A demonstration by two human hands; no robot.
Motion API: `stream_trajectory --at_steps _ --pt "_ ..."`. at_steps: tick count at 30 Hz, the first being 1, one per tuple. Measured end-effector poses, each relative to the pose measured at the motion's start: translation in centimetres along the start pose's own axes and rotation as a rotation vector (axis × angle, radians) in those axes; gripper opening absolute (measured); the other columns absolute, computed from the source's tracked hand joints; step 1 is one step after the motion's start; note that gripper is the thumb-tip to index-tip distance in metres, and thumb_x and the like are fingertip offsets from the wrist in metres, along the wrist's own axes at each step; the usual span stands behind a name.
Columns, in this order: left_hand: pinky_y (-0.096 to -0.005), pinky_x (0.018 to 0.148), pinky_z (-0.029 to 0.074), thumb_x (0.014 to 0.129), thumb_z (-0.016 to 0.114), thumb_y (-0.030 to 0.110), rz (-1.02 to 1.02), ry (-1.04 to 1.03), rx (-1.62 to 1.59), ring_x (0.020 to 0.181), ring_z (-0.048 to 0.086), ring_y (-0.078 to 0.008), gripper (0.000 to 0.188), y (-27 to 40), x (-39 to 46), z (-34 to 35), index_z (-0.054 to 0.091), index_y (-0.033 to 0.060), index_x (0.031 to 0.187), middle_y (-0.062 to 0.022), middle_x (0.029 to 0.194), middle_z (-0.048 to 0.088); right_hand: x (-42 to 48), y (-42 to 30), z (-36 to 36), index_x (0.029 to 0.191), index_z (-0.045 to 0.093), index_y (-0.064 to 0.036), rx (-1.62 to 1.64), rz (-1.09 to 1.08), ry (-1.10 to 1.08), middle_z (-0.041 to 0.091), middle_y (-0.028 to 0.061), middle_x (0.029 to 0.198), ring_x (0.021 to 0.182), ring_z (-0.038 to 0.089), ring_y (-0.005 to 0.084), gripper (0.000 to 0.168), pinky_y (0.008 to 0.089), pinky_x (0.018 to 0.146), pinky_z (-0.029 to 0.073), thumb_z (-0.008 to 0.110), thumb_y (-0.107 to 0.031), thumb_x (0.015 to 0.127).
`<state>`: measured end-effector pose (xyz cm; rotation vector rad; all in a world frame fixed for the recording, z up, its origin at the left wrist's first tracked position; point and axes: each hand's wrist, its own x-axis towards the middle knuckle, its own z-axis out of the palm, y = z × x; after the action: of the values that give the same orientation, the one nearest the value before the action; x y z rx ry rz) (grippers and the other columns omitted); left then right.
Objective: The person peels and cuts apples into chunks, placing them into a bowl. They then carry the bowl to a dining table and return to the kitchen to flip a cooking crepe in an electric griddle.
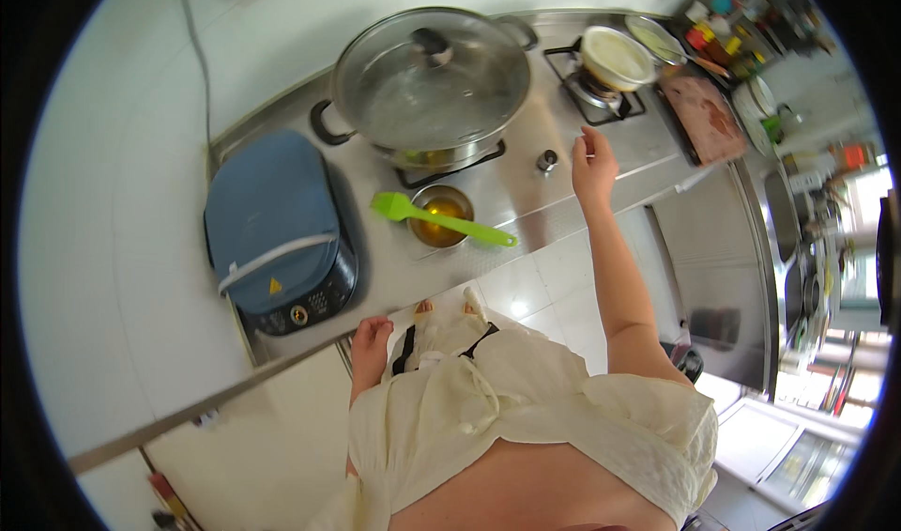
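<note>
My right hand (595,161) reaches over the steel counter with bent fingers and no object seen in it, between a stove knob (547,160) and the right burner. Low by my side, near the counter's front edge, my left hand (372,335) is loosely curled; nothing shows in it. A large steel pot under a glass lid (394,101) stands on the left burner. Before it, a green silicone brush (464,229) lies across a small steel bowl (439,239) of yellow liquid. A white bowl (618,55) with pale contents sits above the right burner.
To the left stands a blue electric cooking appliance (274,207). Beyond the right burner are a plate (654,38) with pale food and a utensil, a reddish slab-like board or block (704,119), and seasoning containers. The counter's front edge runs close before my body.
</note>
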<state>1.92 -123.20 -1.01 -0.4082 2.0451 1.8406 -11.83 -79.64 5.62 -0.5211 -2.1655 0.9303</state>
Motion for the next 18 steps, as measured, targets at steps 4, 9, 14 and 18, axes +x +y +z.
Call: stream_trajectory --at_steps 4,9,14,18 --pt "-0.0248 0.079 0.043 0.086 0.059 0.014 -0.016 0.084 -0.031 0.085 0.055 -0.011 0.015 -0.3 -0.7 -0.9 0.057 0.0032 0.096 -0.0024 0.089 0.06 -4.7 -8.4 0.6 0.101 0.061 -0.001 0.241 -0.158 -0.331 0.062 0.0094 0.081 0.066 0.058 0.014 0.018 0.0255 0.06 0.047 0.057 -0.006 0.084" --pt "-0.0246 0.076 0.044 0.086 0.057 0.014 -0.053 0.147 -0.046 0.083 0.057 -0.0116 0.016 1.1 -1.3 -2.7 0.056 0.0016 0.096 -0.0047 0.089 0.061 -10.8 -17.2 4.2 0.099 0.059 -0.001 0.381 -0.413 -0.854 0.058 0.0121 0.084 0.065 0.058 0.0244 0.018 0.0302 0.062 0.048 0.059 -0.006 0.082" --pt "-0.0258 0.076 0.045 0.086 0.057 0.014 -0.037 0.137 -0.097 0.083 0.057 -0.0129 0.018 0.0 -1.2 -5.9 0.056 0.0007 0.097 -0.0061 0.089 0.061 -15.5 -22.4 11.8 0.112 0.051 -0.002 0.183 -0.727 -0.837 0.054 0.0136 0.103 0.078 0.061 0.0298 0.035 0.0394 0.067 0.05 0.058 -0.021 0.083" --pt "-0.0274 0.079 0.045 0.085 0.058 0.016 -0.038 0.159 0.04 0.087 0.057 -0.0144 0.021 0.1 -2.1 -9.2 0.055 0.001 0.1 -0.0066 0.092 0.061 -16.7 -25.4 15.4 0.099 0.051 -0.002 -0.139 -0.749 -1.014 0.052 0.0149 0.094 0.082 0.061 0.0314 0.024 0.0402 0.068 0.052 0.057 -0.018 0.082"
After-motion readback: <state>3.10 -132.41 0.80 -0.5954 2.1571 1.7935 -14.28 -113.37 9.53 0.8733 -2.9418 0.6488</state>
